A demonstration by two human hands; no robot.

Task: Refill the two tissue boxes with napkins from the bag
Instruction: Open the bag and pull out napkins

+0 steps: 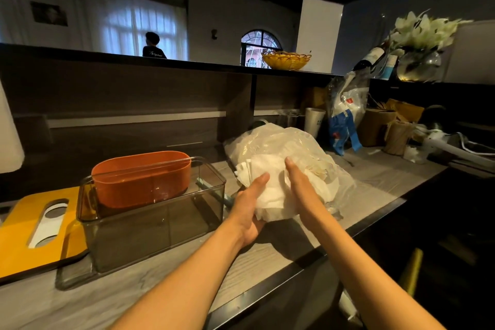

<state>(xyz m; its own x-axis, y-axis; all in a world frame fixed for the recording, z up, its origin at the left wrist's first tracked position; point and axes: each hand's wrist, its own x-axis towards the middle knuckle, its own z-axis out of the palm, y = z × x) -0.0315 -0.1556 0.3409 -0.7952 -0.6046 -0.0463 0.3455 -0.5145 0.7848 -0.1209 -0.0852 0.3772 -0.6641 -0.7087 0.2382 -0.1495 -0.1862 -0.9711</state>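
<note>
Now both my hands press a wad of white napkins [270, 190] between them at the bag's mouth.

My left hand [250, 209] cups it from below, my right hand [300, 187] lies flat against its side, fingers together. Behind sits the clear plastic bag [281, 142] on the counter [134, 289]; left stands the orange tissue box [140, 178] inside the smoky clear one [150, 225].
</note>
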